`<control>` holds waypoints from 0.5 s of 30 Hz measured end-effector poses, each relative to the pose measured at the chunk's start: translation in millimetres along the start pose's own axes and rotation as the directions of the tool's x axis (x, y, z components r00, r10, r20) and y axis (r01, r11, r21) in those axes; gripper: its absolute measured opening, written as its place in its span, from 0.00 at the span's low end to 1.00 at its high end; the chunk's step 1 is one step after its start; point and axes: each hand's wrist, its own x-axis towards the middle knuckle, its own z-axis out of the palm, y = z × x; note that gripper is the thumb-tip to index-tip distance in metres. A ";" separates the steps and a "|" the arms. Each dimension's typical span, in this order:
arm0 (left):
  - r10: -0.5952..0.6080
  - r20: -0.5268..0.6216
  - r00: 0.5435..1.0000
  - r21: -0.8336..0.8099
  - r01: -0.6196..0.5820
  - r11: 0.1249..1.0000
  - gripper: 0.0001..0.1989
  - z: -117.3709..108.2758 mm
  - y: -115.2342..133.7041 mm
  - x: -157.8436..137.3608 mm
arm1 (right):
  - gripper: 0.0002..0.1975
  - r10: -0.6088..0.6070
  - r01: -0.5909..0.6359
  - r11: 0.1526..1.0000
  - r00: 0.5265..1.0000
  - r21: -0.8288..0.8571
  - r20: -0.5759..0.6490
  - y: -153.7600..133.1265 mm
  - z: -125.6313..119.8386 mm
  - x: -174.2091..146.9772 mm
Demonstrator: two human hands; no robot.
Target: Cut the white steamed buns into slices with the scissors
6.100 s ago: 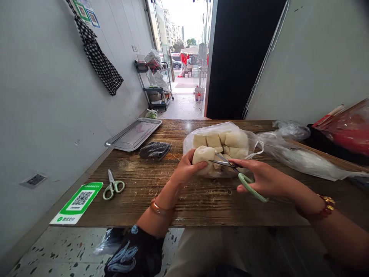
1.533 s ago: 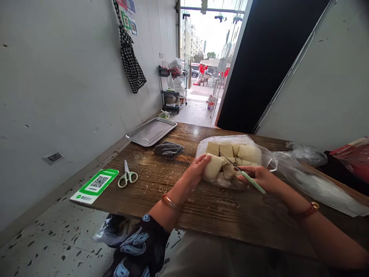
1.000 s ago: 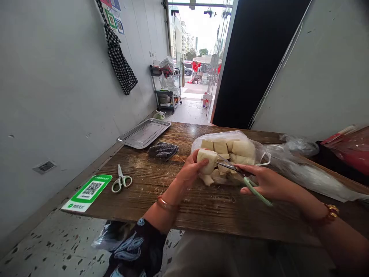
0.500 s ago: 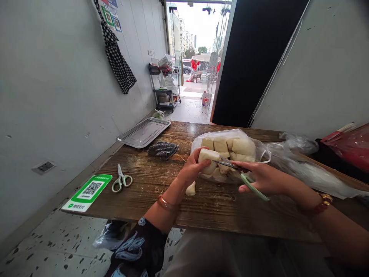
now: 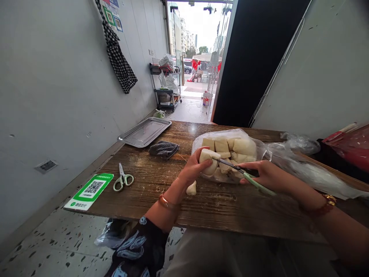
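Note:
My left hand point(image 5: 192, 168) is closed round a white steamed bun point(image 5: 208, 157), thumb in front. In my right hand point(image 5: 265, 177) is a pair of scissors point(image 5: 230, 164) with pale green handles, its blades brought close together and their tips at the right edge of the bun. The fingers partly hide the handles. Just behind both hands, a clear plastic bag point(image 5: 201, 138) holds several pale buns point(image 5: 221, 145). A small piece of bun point(image 5: 191, 188) lies on the wooden table point(image 5: 219, 215) below my left wrist.
Another pair of scissors point(image 5: 123, 179) lies at the left, beside a green QR-code card point(image 5: 91, 189). Farther back are a dark grey cloth point(image 5: 163, 149) and a metal tray point(image 5: 141, 146). Crumpled plastic wrap point(image 5: 323, 173) covers the table's right side.
The scissors' handles have come together and the blades have closed at the bun's edge. A cut flap shows there now. My left hand keeps its hold.

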 end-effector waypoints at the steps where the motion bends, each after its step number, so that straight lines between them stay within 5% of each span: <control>1: -0.006 0.001 1.000 -0.003 0.006 1.000 0.34 0.3 0.2 -0.3 | 0.26 0.006 -0.006 1.000 1.000 -0.007 -0.007 0.7 0.1 -1.0; 10: -0.051 0.049 0.998 -0.154 0.058 0.986 0.31 0.1 -0.7 2.5 | 0.26 0.041 -0.039 0.999 0.998 0.027 -0.051 -5.5 3.8 -1.8; 15: -0.092 0.034 0.995 -0.151 0.096 0.984 0.27 -0.9 -1.9 2.4 | 0.33 0.079 -0.082 0.993 0.996 0.083 0.042 -5.1 2.3 -1.5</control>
